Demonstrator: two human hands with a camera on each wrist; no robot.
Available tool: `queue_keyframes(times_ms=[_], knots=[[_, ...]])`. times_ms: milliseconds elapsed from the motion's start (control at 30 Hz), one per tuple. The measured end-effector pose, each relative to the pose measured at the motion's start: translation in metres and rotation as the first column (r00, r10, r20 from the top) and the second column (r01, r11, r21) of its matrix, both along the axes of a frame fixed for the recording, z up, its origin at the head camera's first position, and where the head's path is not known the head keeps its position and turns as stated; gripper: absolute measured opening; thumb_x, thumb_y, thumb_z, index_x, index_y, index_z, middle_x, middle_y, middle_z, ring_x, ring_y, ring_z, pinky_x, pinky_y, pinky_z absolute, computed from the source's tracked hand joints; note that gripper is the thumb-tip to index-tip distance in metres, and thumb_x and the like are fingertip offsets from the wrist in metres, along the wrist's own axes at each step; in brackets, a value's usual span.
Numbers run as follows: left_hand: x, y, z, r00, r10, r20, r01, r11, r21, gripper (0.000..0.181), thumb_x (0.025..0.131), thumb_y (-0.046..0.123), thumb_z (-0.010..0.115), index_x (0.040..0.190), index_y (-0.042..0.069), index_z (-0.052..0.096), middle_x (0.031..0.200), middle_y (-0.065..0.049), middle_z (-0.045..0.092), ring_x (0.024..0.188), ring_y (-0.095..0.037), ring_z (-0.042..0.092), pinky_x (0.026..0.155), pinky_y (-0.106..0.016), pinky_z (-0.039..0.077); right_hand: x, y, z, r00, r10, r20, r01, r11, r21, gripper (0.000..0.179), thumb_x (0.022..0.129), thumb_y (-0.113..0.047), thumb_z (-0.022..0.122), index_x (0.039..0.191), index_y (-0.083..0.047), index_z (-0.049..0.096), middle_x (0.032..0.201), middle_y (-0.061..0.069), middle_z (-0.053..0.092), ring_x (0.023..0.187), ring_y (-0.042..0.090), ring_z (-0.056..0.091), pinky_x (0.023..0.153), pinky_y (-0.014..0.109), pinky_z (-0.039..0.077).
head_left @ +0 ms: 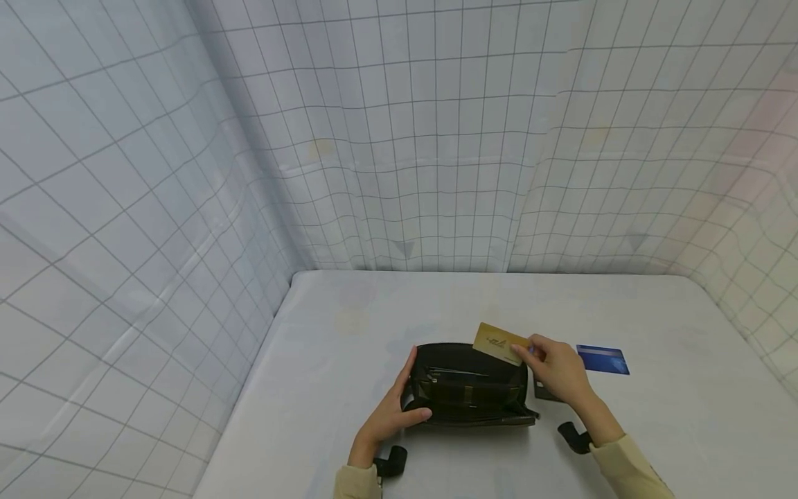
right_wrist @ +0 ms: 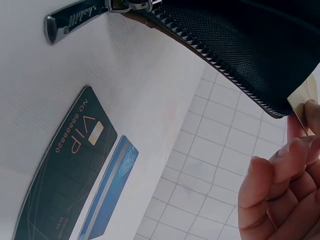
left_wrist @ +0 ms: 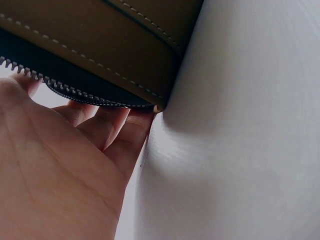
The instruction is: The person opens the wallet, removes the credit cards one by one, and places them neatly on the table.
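An unzipped dark zip-around wallet (head_left: pixel 464 395) lies spread on the white table. My left hand (head_left: pixel 389 416) holds its left end, thumb at the front edge and fingers along the back; the left wrist view shows those fingers (left_wrist: pixel 102 130) against the zip edge, under brown stitched leather. Above the wallet's right back corner, my right hand (head_left: pixel 561 367) pinches a gold card (head_left: pixel 497 342) between thumb and fingers. In the right wrist view only part of that gold card (right_wrist: pixel 301 102) shows, beside the wallet's zipped edge (right_wrist: pixel 220 67).
Right of the wallet lie a black VIP card (right_wrist: pixel 75 160), partly hidden from the head view by my right hand, and a blue card (head_left: pixel 603 360). A metal zip pull (right_wrist: pixel 75 19) hangs from the wallet. Grid-patterned white curtains (head_left: pixel 424 138) surround the table.
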State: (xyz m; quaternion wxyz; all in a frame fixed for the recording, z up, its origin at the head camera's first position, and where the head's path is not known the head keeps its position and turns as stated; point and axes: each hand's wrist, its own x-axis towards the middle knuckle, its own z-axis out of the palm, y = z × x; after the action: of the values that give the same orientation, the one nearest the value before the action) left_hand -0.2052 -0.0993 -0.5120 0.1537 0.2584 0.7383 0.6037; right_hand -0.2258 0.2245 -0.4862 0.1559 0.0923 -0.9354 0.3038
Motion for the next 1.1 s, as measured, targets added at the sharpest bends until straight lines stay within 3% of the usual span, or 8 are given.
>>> queue_keyframes(times_ms=[167, 467, 700, 933, 1100], knots=[[0.000, 0.000, -0.001, 1.000, -0.003, -0.001, 0.003, 1.000, 0.000, 0.093, 0.087, 0.029, 0.064, 0.149, 0.030, -0.005, 0.155, 0.001, -0.012, 0.141, -0.031, -0.008, 0.104, -0.067, 0.007, -0.001, 0.002, -0.001, 1.000, -0.008, -0.003, 0.008, 1.000, -0.003, 0.028, 0.089, -0.040, 0.060, 0.075, -0.015, 0.061, 0.055, -0.008, 0.043, 0.044, 0.004, 0.032, 0.040, 0.020, 0.023], [-0.001, 0.000, 0.000, 1.000, -0.006, -0.013, 0.006, 1.000, 0.001, 0.096, 0.087, 0.031, 0.065, 0.150, 0.020, -0.007, 0.155, 0.000, -0.012, 0.141, -0.031, -0.009, 0.104, -0.067, 0.008, -0.001, 0.004, -0.002, 1.000, 0.012, 0.007, -0.011, 0.996, -0.086, 0.031, 0.093, -0.036, 0.055, 0.070, -0.015, 0.051, 0.056, -0.007, 0.042, 0.044, 0.004, 0.031, 0.040, 0.019, 0.022], [0.000, 0.000, -0.001, 1.000, -0.007, -0.022, 0.008, 1.000, 0.014, 0.094, 0.086, 0.028, 0.065, 0.149, 0.027, -0.004, 0.155, -0.001, -0.010, 0.141, -0.030, -0.007, 0.105, -0.066, 0.008, 0.000, 0.006, -0.002, 1.000, 0.001, -0.031, -0.005, 0.993, -0.119, 0.031, 0.095, -0.030, 0.053, 0.070, -0.012, 0.046, 0.055, -0.006, 0.038, 0.046, 0.003, 0.029, 0.041, 0.020, 0.022], [0.000, 0.000, -0.001, 1.000, -0.006, -0.009, 0.006, 1.000, 0.003, 0.093, 0.087, 0.028, 0.064, 0.149, 0.030, -0.005, 0.155, 0.001, -0.011, 0.141, -0.030, -0.008, 0.105, -0.066, 0.008, 0.003, 0.011, -0.001, 1.000, -0.031, -0.005, 0.030, 0.990, -0.135, 0.030, 0.097, -0.031, 0.050, 0.074, -0.012, 0.047, 0.059, -0.004, 0.040, 0.048, 0.006, 0.031, 0.043, 0.021, 0.024], [-0.005, -0.001, -0.009, 1.000, -0.009, -0.022, 0.009, 1.000, 0.002, 0.095, 0.086, 0.029, 0.065, 0.149, 0.027, -0.006, 0.155, 0.001, -0.011, 0.141, -0.031, -0.007, 0.104, -0.067, 0.008, 0.005, 0.017, 0.000, 0.998, -0.057, 0.005, 0.057, 0.989, -0.137, 0.030, 0.097, -0.032, 0.049, 0.075, -0.011, 0.048, 0.060, -0.002, 0.040, 0.048, 0.006, 0.032, 0.042, 0.021, 0.024]])
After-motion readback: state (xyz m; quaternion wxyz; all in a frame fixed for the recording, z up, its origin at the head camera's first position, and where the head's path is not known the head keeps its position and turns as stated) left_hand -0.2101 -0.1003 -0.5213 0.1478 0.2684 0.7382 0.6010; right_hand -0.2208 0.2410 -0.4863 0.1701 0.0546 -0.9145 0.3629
